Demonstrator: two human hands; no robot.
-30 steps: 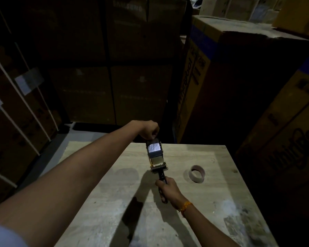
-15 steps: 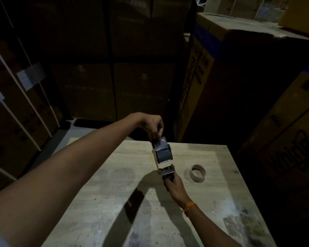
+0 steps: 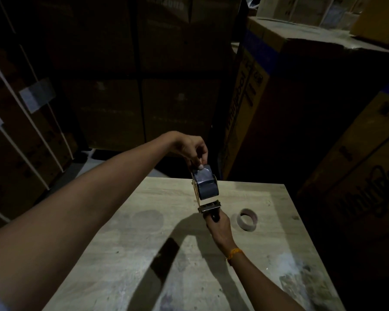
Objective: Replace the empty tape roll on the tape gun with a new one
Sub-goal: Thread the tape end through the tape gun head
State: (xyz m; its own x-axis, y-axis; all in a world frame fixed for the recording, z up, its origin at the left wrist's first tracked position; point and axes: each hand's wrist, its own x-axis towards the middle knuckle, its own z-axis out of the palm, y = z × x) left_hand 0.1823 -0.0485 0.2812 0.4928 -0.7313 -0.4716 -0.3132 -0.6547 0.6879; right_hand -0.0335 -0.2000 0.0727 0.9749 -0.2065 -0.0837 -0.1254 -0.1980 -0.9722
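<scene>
New tape roll [image 3: 206,185] seated on tape gun [image 3: 208,199], held above counter [image 3: 144,254]. Left hand [image 3: 189,149] now higher than second ago, fingers [image 3: 200,166] pinching loose tape end at roll top, peeling it. Right hand [image 3: 219,227] fingers closed round handle. Empty core [image 3: 247,219] on counter, right, apart. Judgement: swap made, threading remains.

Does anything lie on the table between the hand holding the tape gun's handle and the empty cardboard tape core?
No. In the head view, only bare pale wooden tabletop separates the right hand from the empty cardboard tape core.
</scene>
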